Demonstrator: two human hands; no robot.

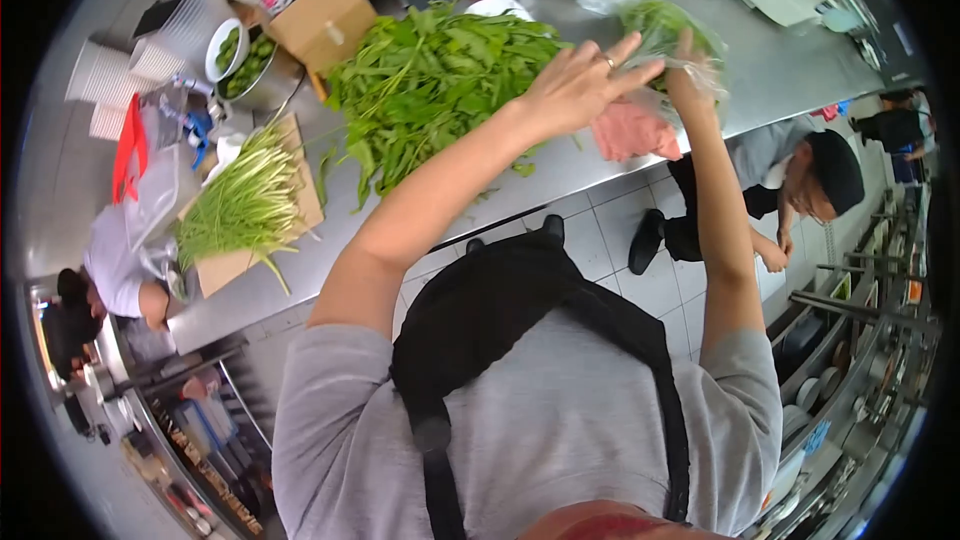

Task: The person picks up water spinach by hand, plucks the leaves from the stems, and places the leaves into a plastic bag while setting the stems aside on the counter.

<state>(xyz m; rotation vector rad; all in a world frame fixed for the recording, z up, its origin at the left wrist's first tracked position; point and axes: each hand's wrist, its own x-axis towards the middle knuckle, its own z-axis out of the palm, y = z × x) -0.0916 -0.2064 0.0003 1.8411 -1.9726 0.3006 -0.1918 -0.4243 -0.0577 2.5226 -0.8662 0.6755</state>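
Steel counter (790, 65) crowded in a working kitchen

White floor tiles (590, 230) run below the counter, with laden shelves (810, 370) at the right. Closest stands the person at work, in a grey T-shirt (560, 420) and black apron (490, 310). Past the counter's right side a co-worker (780, 165) in a dark cap bends forward; at the far left another person (115, 260) wears a white top.

Biggest on the steel is a loose heap of leafy greens (440, 90), spread across the middle. Left of it, a bundle of thin green stalks (240, 195) lies on a brown board (235, 270), pale ends toward the heap. Behind these sit a cardboard box (325, 25) and a metal pot (255, 80) of small green produce, a white bowl (225, 48) at its rim.

Right of the heap, near the front edge, is a clear plastic bag (712, 50) with greens (655, 18) in it. Just in front of it lies a pink cloth (632, 130), near the right wrist.

As for the hands, the left hand (585, 85) is open, fingers spread toward the bag. The right hand (690, 80) is at the bag, film across its fingers; I can't tell how firmly it grips, since the plastic blurs things. Smallest of all, a ring (609, 62) shows on a left finger.
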